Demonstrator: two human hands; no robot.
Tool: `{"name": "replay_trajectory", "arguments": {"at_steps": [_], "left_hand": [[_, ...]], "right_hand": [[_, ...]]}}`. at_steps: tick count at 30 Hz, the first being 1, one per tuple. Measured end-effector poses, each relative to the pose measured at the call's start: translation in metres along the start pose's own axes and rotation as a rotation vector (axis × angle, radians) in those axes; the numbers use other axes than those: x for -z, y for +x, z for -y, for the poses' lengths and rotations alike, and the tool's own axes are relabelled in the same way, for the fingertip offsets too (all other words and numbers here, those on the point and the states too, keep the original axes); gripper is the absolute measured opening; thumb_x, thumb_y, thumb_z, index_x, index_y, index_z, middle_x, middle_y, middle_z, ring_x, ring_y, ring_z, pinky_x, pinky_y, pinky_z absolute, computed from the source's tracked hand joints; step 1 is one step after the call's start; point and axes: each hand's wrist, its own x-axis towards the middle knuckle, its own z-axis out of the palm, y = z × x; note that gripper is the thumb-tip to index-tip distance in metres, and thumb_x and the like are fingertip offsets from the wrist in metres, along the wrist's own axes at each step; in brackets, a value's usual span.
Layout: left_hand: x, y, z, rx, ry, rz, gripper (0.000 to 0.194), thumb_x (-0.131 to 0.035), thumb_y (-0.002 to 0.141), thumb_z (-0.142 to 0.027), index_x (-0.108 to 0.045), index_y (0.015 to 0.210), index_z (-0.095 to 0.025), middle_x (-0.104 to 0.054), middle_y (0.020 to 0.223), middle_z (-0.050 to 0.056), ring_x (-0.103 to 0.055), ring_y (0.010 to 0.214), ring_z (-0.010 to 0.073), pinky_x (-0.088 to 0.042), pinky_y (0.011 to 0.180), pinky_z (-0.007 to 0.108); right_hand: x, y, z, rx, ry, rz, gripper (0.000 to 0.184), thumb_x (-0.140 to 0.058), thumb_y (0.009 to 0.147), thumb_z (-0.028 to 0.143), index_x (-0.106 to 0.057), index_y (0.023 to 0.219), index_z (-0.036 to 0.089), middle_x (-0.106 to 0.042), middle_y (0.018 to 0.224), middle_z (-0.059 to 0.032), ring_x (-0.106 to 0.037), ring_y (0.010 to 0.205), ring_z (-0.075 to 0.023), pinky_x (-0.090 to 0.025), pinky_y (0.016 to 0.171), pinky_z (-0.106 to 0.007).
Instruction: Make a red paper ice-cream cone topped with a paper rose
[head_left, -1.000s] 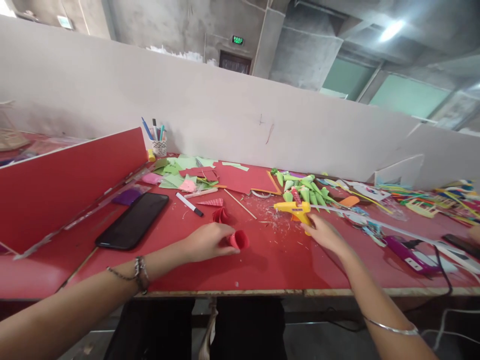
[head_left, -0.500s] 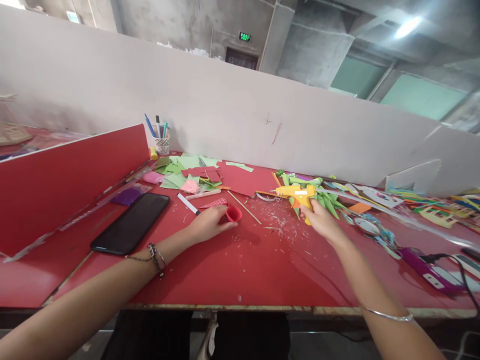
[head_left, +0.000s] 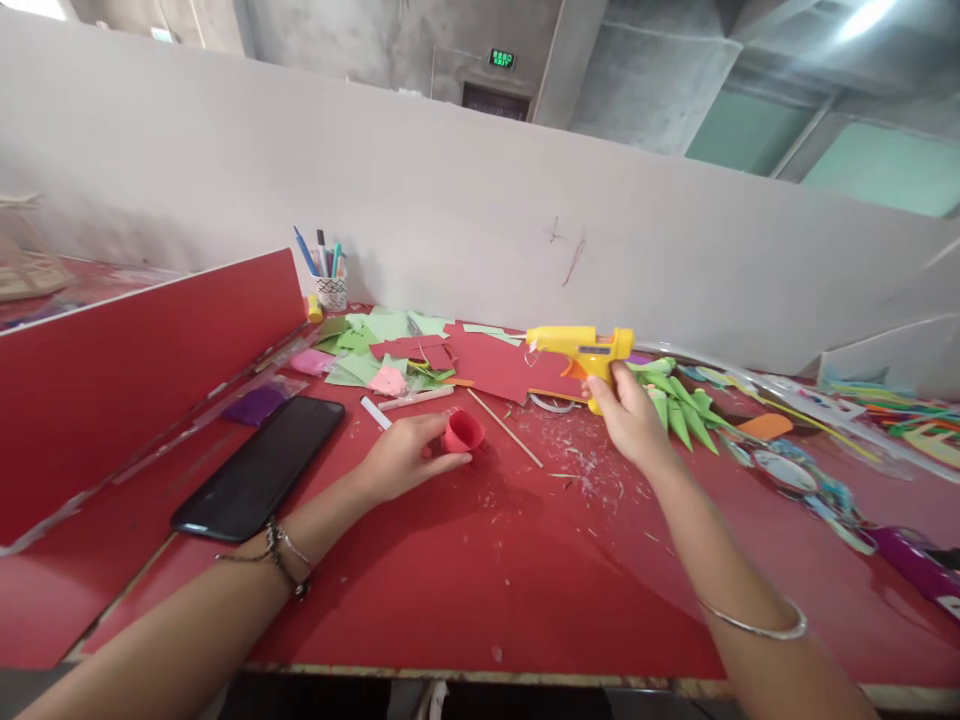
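Note:
My left hand [head_left: 401, 455] holds a small red rolled paper cone [head_left: 463, 432] just above the red table [head_left: 525, 590], its open end facing me. My right hand [head_left: 628, 415] grips a yellow hot glue gun [head_left: 581, 348] by the handle, lifted off the table with its nozzle pointing left. The gun hangs to the right of the cone, a hand's width away. A bracelet sits on each wrist.
A black phone [head_left: 259, 467] lies at the left beside a red divider [head_left: 142, 360]. Green and red paper scraps [head_left: 390, 345], a pen cup [head_left: 330, 285], a white marker [head_left: 375, 412], a wooden stick [head_left: 504, 427], green paper cones [head_left: 679, 400] and craft clutter at the right.
My right hand has picked the glue gun up off the table and raised it, nozzle to the left. My left hand has drawn the red cone a little farther from me.

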Motion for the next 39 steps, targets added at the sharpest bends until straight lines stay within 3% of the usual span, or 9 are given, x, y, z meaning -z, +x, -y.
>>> {"name": "replay_trajectory", "arguments": {"at_steps": [6, 10, 14, 20, 25, 30, 34, 39], "left_hand": [[0.004, -0.002, -0.003, -0.121, 0.267, 0.053, 0.029, -0.045, 0.081, -0.044, -0.053, 0.077, -0.016, -0.057, 0.068, 0.003, -0.05, 0.057, 0.0125, -0.032, 0.051, 0.022], [0.002, -0.003, -0.007, -0.207, 0.279, 0.151, 0.028, -0.044, 0.082, -0.043, -0.051, 0.076, -0.016, -0.057, 0.067, 0.002, -0.049, 0.056, 0.0118, -0.031, 0.05, 0.022], [0.0, -0.004, -0.008, -0.178, 0.271, 0.176, 0.03, -0.043, 0.082, -0.045, -0.051, 0.076, -0.017, -0.058, 0.069, 0.003, -0.05, 0.057, 0.012, -0.032, 0.05, 0.022], [-0.002, -0.006, -0.003, -0.053, 0.282, 0.046, 0.023, -0.047, 0.081, -0.039, -0.056, 0.086, -0.018, -0.061, 0.07, 0.001, -0.054, 0.058, 0.0117, -0.035, 0.05, 0.02], [-0.001, -0.006, -0.001, 0.029, 0.32, -0.059, 0.018, -0.051, 0.078, -0.034, -0.059, 0.083, -0.018, -0.061, 0.065, -0.001, -0.055, 0.054, 0.0109, -0.036, 0.049, 0.019], [0.009, -0.005, 0.004, 0.061, 0.407, -0.229, 0.023, -0.048, 0.079, -0.032, -0.058, 0.097, -0.021, -0.065, 0.078, 0.001, -0.056, 0.057, 0.011, -0.038, 0.052, 0.019], [0.019, -0.002, 0.012, 0.212, 0.445, -0.398, 0.022, -0.05, 0.078, -0.034, -0.06, 0.093, -0.02, -0.059, 0.062, -0.002, -0.053, 0.054, 0.0118, -0.035, 0.05, 0.02], [0.019, 0.001, 0.017, 0.27, 0.429, -0.338, 0.02, -0.05, 0.078, -0.034, -0.059, 0.09, -0.02, -0.057, 0.063, -0.002, -0.051, 0.054, 0.012, -0.033, 0.05, 0.02]], "right_hand": [[-0.012, -0.009, -0.009, -0.035, -0.148, -0.002, 0.031, -0.033, 0.085, 0.037, -0.045, 0.107, 0.018, -0.058, 0.081, -0.0091, -0.057, 0.076, -0.0227, -0.042, 0.067, -0.034], [-0.014, -0.013, -0.018, -0.083, -0.108, 0.015, 0.03, -0.029, 0.086, 0.039, -0.044, 0.104, 0.02, -0.058, 0.081, -0.0075, -0.056, 0.07, -0.0197, -0.042, 0.062, -0.031], [-0.017, -0.016, -0.02, -0.121, -0.09, 0.017, 0.029, -0.026, 0.086, 0.042, -0.044, 0.096, 0.02, -0.056, 0.073, -0.0047, -0.053, 0.062, -0.0174, -0.041, 0.057, -0.029], [-0.02, -0.021, -0.018, -0.12, -0.111, -0.036, 0.031, -0.027, 0.085, 0.042, -0.046, 0.092, 0.019, -0.053, 0.065, -0.0024, -0.051, 0.056, -0.0167, -0.037, 0.052, -0.028], [-0.02, -0.022, -0.015, -0.115, -0.151, -0.113, 0.031, -0.031, 0.083, 0.044, -0.048, 0.093, 0.019, -0.058, 0.07, -0.005, -0.054, 0.062, -0.02, -0.039, 0.055, -0.03], [-0.02, -0.024, -0.007, -0.148, -0.131, -0.184, 0.033, -0.053, 0.07, 0.05, -0.051, 0.081, 0.019, -0.059, 0.065, -0.0031, -0.054, 0.058, -0.0184, -0.04, 0.052, -0.028], [-0.021, -0.027, -0.001, -0.175, -0.138, -0.178, 0.038, -0.06, 0.062, 0.053, -0.05, 0.073, 0.018, -0.055, 0.056, -0.0002, -0.051, 0.049, -0.0153, -0.04, 0.049, -0.028], [-0.024, -0.028, 0.0, -0.193, -0.212, -0.174, 0.039, -0.063, 0.058, 0.052, -0.052, 0.07, 0.017, -0.054, 0.053, -0.0012, -0.052, 0.05, -0.0172, -0.04, 0.049, -0.029]]}}
